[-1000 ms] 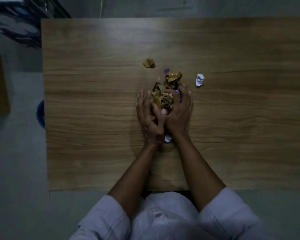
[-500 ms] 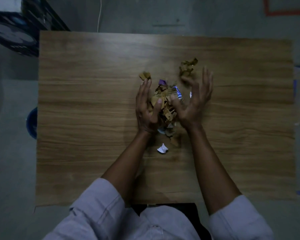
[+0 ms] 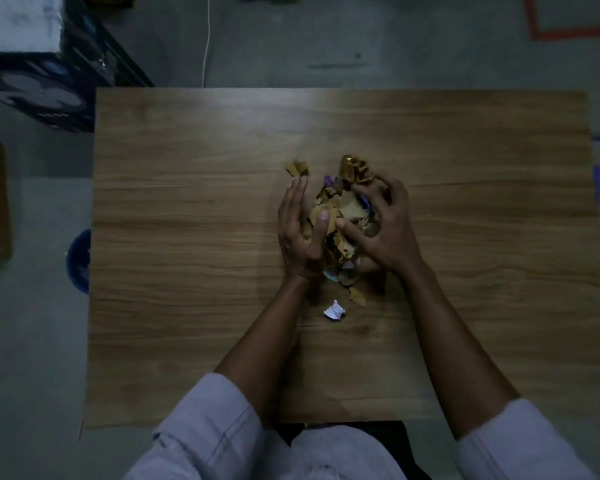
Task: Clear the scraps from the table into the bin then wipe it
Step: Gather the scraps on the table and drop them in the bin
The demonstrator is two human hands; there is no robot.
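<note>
Two grips flank scrap pile [image 3: 343, 209] at mid counter [image 3: 187, 306]: left grip [image 3: 300, 233] straight-fingered, pressed edge-on against pile's left side; right grip [image 3: 387, 230] curled, clawing pile's right side. Pile's long axis runs away from person. Brown torn bits, dry-looking, crinkled. Loose white paper wad [image 3: 334, 310] between forearms; stray brown scrap [image 3: 297, 168] just beyond left fingertips [image 3: 301, 184]. Off counter's left edge, blue round thing [image 3: 78, 261], likely bin, nearer left grip.
</note>
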